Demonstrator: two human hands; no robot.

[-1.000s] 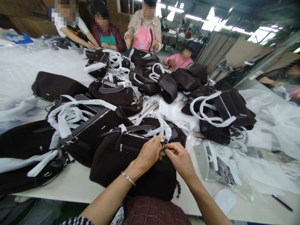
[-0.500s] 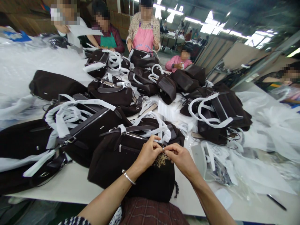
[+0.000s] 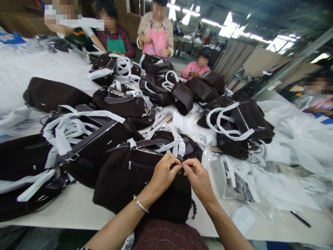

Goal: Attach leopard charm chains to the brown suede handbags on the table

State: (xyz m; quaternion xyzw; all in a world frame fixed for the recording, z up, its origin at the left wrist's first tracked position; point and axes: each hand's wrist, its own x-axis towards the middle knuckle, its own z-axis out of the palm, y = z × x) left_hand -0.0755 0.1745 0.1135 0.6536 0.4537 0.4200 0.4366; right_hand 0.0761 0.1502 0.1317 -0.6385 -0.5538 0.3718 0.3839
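A dark brown handbag (image 3: 122, 187) lies in front of me, its zip and white-wrapped handles (image 3: 171, 135) toward the far side. Over its upper right part, my left hand (image 3: 166, 170) pinches thumb and finger together. My right hand (image 3: 196, 175) is pinched too, its fingertips meeting the left ones. What sits between the fingertips is too small to make out. A bit of gold-coloured metal shows below the right fingers, mostly covered by the hands. From the bag's right side hangs a dark braided tassel (image 3: 193, 209).
More dark bags (image 3: 99, 146) crowd the table (image 3: 73, 208) to the left and beyond. At the right are a clear plastic pouch (image 3: 236, 184), white wrapping sheets (image 3: 291, 180) and a black pen (image 3: 300, 219). Several people stand or sit at the far side.
Both hands stay pinched together over the bag. The gold ornament that hung below them is now mostly hidden. The whole view has shifted slightly; a far person in pink has lowered their hand.
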